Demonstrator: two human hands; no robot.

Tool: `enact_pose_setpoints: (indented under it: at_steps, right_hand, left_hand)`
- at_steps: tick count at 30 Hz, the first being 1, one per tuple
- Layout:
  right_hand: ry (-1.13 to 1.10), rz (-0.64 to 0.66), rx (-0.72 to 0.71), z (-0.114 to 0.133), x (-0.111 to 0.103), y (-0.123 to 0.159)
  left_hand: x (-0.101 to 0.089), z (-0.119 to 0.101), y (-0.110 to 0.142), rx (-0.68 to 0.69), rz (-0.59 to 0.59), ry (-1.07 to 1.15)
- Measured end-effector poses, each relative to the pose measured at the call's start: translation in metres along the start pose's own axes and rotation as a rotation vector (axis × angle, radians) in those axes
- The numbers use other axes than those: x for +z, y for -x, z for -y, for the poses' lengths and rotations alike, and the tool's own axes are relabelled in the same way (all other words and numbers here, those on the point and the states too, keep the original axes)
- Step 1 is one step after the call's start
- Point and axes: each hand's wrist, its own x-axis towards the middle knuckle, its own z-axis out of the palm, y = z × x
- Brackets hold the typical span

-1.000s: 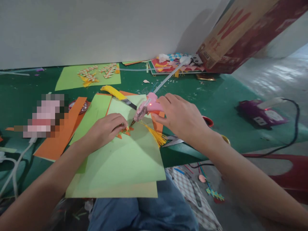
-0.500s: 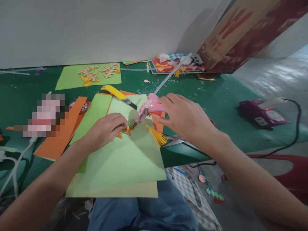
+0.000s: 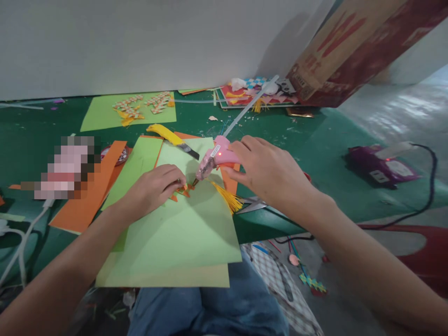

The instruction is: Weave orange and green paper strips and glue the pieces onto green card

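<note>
My right hand (image 3: 259, 163) is wrapped round the handle of a pink hot glue gun (image 3: 210, 161), whose red light is lit. A long clear glue stick (image 3: 250, 106) sticks out of its back. The nozzle points down at a small folded orange and green paper piece (image 3: 182, 190), touching it or very close. My left hand (image 3: 159, 184) pinches that paper piece against light green paper sheets (image 3: 185, 233). A yellow tassel (image 3: 229, 198) lies just right of the nozzle. Behind my left hand rests a yellow utility knife (image 3: 171, 136), its blade towards the glue gun.
Scissors (image 3: 252, 205) lie under my right forearm. Orange strips (image 3: 89, 186) and a blurred pink object (image 3: 66, 168) with a cable are at left. Woven paper pieces (image 3: 129, 107) lie on green paper behind. A purple packet (image 3: 381, 165) and a cardboard box (image 3: 336, 56) stand right.
Almost nothing differs. The glue gun's nozzle has shifted very slightly, and both hands keep their places and hold.
</note>
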Motion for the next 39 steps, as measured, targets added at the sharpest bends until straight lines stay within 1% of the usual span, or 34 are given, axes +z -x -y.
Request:
enact_pose_setpoints:
  at_steps: [8,17,22,32,35,39]
  right_hand:
    - [0.002,-0.053,-0.032,-0.0029,0.0014,0.0023]
    - [-0.007,-0.008,-0.003,-0.0002,-0.0054,0.0015]
    - [-0.003,0.007,0.017,0.0013,-0.0049,0.0025]
    - [-0.020,-0.003,0.035,0.0048,-0.0013,-0.0020]
    - [-0.022,-0.024,0.016,0.0034,0.0009,-0.0021]
    - [-0.021,-0.097,-0.017,0.0024,0.0044,-0.0019]
  left_hand:
    - [0.0006,0.0004,0.0003,-0.007,0.001,0.006]
    - [0.0010,0.0002,0.0001,-0.011,0.001,-0.001]
    - [0.0005,-0.0009,-0.0003,-0.005,0.006,0.005]
    - [0.0022,0.0013,0.0009,0.012,-0.004,-0.003]
    - [0.0026,0.0029,0.0011,0.007,0.007,-0.007]
    - [0.0027,0.0034,0.0011,0.000,0.010,-0.001]
